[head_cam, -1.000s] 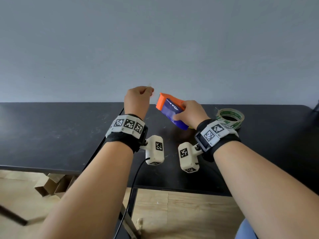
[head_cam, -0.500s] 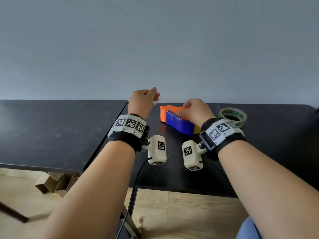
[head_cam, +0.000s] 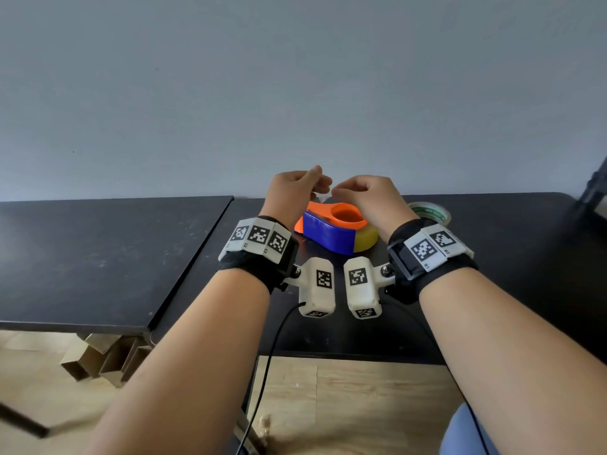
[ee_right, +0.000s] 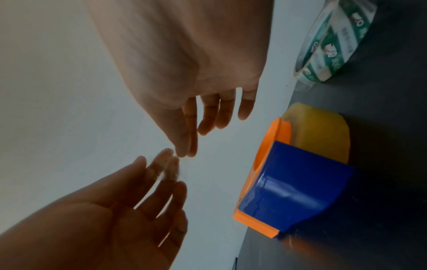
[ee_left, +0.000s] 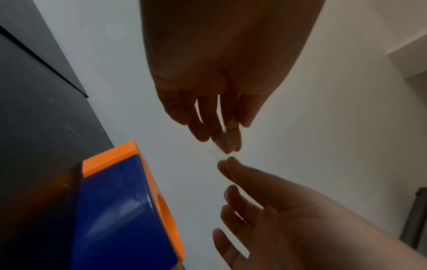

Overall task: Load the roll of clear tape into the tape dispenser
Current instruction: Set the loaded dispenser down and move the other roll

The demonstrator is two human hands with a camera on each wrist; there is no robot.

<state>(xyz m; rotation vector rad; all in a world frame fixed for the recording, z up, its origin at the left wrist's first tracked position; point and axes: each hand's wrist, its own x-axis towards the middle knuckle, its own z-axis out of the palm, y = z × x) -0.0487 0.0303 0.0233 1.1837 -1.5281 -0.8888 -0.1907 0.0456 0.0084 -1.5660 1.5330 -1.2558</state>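
- Both hands are up above the dark tabletop [head_cam: 108, 257], near its far edge, fingertips almost meeting.
- The left hand [head_cam: 294, 195] pinches a small scrap of clear tape [ee_left: 216, 152] between thumb and fingertips; the other fingers hang loosely.
- The right hand [head_cam: 368, 197] brings thumb and forefinger together right at that scrap; whether it actually grips it, I cannot tell.
- Below the hands, the tape dispenser [head_cam: 335, 233] lies on its side on the tabletop, blue body, orange hub facing up, a yellow roll seated in it.
- A second roll of tape [head_cam: 430, 211], clear with green print, lies flat just beyond the right wrist, toward the far right edge, apart from the dispenser.
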